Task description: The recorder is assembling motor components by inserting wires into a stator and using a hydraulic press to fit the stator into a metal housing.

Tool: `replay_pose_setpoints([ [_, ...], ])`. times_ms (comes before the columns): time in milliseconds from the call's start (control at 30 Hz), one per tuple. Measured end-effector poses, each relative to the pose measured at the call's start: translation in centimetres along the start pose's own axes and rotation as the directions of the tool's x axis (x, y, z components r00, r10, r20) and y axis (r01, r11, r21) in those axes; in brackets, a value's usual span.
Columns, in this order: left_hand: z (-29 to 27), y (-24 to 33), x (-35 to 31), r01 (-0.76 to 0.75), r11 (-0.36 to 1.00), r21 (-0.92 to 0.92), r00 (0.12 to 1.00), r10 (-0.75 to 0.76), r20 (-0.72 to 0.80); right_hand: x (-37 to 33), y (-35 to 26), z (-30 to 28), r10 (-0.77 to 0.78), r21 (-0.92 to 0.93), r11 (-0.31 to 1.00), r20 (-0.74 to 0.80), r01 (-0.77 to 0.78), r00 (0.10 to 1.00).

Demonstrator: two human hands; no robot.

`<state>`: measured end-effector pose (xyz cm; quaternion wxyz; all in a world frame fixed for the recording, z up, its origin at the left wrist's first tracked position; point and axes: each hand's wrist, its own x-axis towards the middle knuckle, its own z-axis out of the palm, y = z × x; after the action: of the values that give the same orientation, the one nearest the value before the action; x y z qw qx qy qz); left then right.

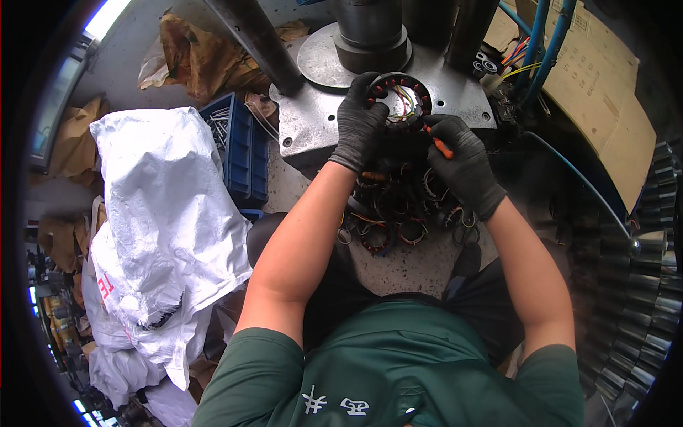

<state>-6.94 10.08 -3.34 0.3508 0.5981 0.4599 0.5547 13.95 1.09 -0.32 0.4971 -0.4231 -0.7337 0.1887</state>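
Note:
My left hand (pixel 358 128), in a black glove, is closed round the left side of a dark motor stator ring (pixel 424 91). Red-brown windings line the ring's inside, and thin coloured wires (pixel 405 102) show in its opening. Also gloved in black, my right hand (pixel 462 162) grips an orange-handled tool (pixel 442 148) at the ring's lower right. Its working end is too small to make out. Both hands are above the front of a grey metal press bed (pixel 306 117).
Behind the ring rises a thick press ram (pixel 370 28) between steel columns. Several wound stators (pixel 393 203) lie below the bed. A blue crate (pixel 245 160) and white sacks (pixel 167 199) stand left; cardboard (pixel 590 85) and stacked metal cylinders (pixel 640 306) are right.

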Motion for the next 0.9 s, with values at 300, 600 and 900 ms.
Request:
replay_pose_setpoints([
  [300,-0.3,-0.7,0.5,0.037,0.999,-0.031,0.999,-0.037,0.000,-0.1,-1.5,-1.5,-0.057,-0.058,0.997,0.009,0.057,0.998],
  [600,-0.2,-0.6,0.8,0.125,0.983,-0.134,0.992,-0.124,0.014,-0.7,-2.7,-2.8,-0.106,-0.011,0.994,-0.033,0.106,0.994],
  [900,-1.2,2.9,2.8,-0.077,0.919,0.387,0.983,0.006,0.182,-1.4,-1.7,-3.2,-0.051,0.098,0.994,-0.039,0.055,0.998],
])
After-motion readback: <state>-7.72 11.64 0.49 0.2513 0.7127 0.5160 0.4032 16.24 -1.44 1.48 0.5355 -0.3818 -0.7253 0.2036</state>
